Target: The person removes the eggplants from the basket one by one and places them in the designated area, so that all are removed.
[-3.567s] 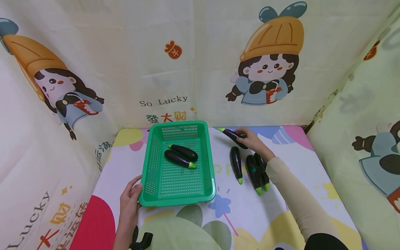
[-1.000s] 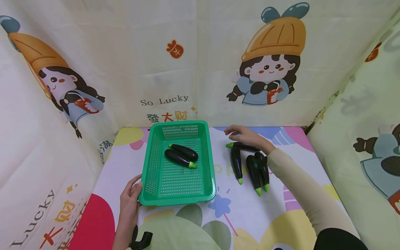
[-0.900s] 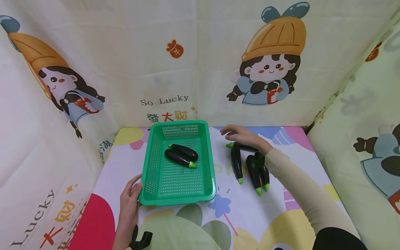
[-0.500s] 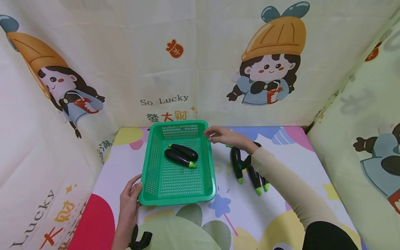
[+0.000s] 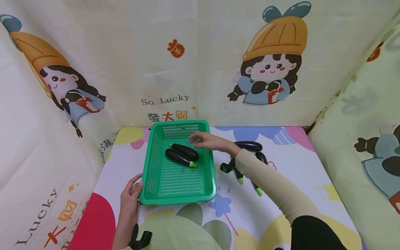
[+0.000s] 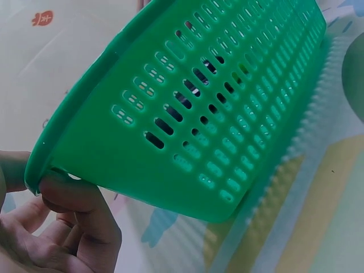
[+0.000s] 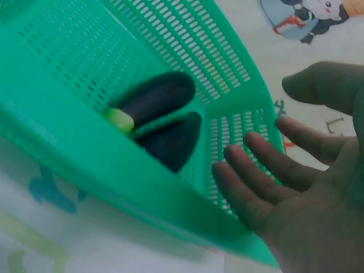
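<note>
A green plastic basket (image 5: pixel 178 201) stands left of the table's middle, with two dark eggplants (image 5: pixel 185 151) lying side by side in it. My left hand (image 5: pixel 129 199) grips its near left edge; in the left wrist view the thumb and fingers (image 6: pixel 85 202) pinch the rim. Over the basket's right side hovers my right hand (image 5: pixel 212 142), fingers spread and holding nothing. The right wrist view shows that hand (image 7: pixel 307 196) apart from the eggplants. More eggplants (image 5: pixel 249 146) with green stems lie right of the basket, partly hidden by the right wrist and sleeve.
A white tablecloth (image 5: pixel 225 222) with colourful prints covers the table. Pale cloth walls (image 5: pixel 212 69) with cartoon figures rise behind and at both sides. Black straps (image 5: pixel 142 240) sit on the wrists.
The right hand held an eggplant at the back of the table, then let it go there, lying crosswise. Since then it has moved left over the basket. The left hand stays on the rim.
</note>
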The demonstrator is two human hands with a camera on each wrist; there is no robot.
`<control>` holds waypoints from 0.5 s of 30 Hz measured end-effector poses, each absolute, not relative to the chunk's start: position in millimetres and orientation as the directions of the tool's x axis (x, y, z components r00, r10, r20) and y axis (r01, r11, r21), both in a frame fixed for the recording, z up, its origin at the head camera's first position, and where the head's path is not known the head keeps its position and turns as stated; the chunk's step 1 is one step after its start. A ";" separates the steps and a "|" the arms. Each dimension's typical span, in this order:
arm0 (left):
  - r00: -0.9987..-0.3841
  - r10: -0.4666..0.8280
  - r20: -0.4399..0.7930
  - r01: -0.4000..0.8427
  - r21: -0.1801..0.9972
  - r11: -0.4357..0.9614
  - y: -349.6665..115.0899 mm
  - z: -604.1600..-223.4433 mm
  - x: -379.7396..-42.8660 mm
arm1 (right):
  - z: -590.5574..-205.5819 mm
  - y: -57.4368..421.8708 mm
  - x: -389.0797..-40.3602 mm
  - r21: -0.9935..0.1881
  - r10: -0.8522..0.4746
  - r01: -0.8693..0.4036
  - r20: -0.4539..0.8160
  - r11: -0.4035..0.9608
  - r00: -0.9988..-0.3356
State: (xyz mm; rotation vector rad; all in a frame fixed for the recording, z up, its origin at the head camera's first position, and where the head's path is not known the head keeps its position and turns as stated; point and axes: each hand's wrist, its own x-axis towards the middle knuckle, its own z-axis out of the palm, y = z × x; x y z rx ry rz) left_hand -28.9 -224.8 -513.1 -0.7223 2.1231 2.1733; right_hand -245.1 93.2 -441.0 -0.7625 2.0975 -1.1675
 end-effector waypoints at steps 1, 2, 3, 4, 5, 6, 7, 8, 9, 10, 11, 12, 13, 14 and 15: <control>-0.892 -0.302 -0.336 -0.329 0.941 -0.074 -224.9 -513.1 -28.6 | -442.3 89.8 -244.6 -0.875 -0.726 -0.184 -0.236 0.448 -0.646; -0.892 -0.302 -0.336 -0.330 0.941 -0.072 -225.1 -513.0 -28.3 | -444.0 86.3 -244.5 -0.872 -0.723 -0.183 -0.241 0.455 -0.648; -0.892 -0.303 -0.335 -0.329 0.942 -0.072 -225.2 -512.8 -28.1 | -445.8 82.9 -244.3 -0.867 -0.718 -0.183 -0.248 0.464 -0.650; -0.892 -0.304 -0.335 -0.329 0.942 -0.071 -225.5 -512.7 -28.0 | -447.8 79.3 -244.4 -0.861 -0.714 -0.182 -0.255 0.474 -0.652; -0.892 -0.305 -0.333 -0.328 0.942 -0.070 -225.7 -512.5 -27.9 | -449.3 75.9 -244.2 -0.856 -0.708 -0.180 -0.264 0.485 -0.655; -0.893 -0.305 -0.330 -0.325 0.943 -0.071 -226.0 -512.4 -27.8 | -451.6 72.7 -244.5 -0.851 -0.702 -0.176 -0.273 0.495 -0.657; -0.895 -0.302 -0.327 -0.321 0.944 -0.071 -226.2 -512.2 -27.9 | -454.2 69.6 -244.9 -0.844 -0.697 -0.178 -0.279 0.506 -0.660; -0.897 -0.301 -0.325 -0.318 0.945 -0.072 -226.5 -512.2 -28.2 | -456.4 66.7 -245.3 -0.838 -0.692 -0.177 -0.286 0.516 -0.663; -0.899 -0.297 -0.323 -0.316 0.946 -0.071 -226.7 -512.2 -28.4 | -458.3 64.1 -245.3 -0.831 -0.685 -0.177 -0.293 0.528 -0.667; -0.899 -0.295 -0.324 -0.317 0.946 -0.070 -226.8 -512.2 -28.5 | -460.2 61.5 -245.7 -0.822 -0.678 -0.181 -0.297 0.539 -0.672; -0.900 -0.292 -0.325 -0.319 0.945 -0.069 -226.9 -512.3 -28.6 | -461.4 59.1 -245.6 -0.812 -0.670 -0.185 -0.303 0.554 -0.678; -0.899 -0.291 -0.328 -0.322 0.944 -0.069 -226.9 -512.4 -28.7 | -462.9 56.7 -245.7 -0.802 -0.661 -0.187 -0.307 0.567 -0.685; -0.897 -0.292 -0.332 -0.327 0.942 -0.067 -226.8 -512.6 -28.9 | -463.8 54.2 -245.6 -0.791 -0.652 -0.192 -0.310 0.581 -0.692; -0.894 -0.295 -0.338 -0.334 0.940 -0.066 -226.7 -512.8 -28.9 | -464.3 51.7 -245.5 -0.780 -0.640 -0.193 -0.314 0.595 -0.702; -0.891 -0.298 -0.343 -0.340 0.938 -0.064 -226.6 -512.8 -28.8 | -464.7 49.2 -245.6 -0.770 -0.627 -0.195 -0.315 0.607 -0.712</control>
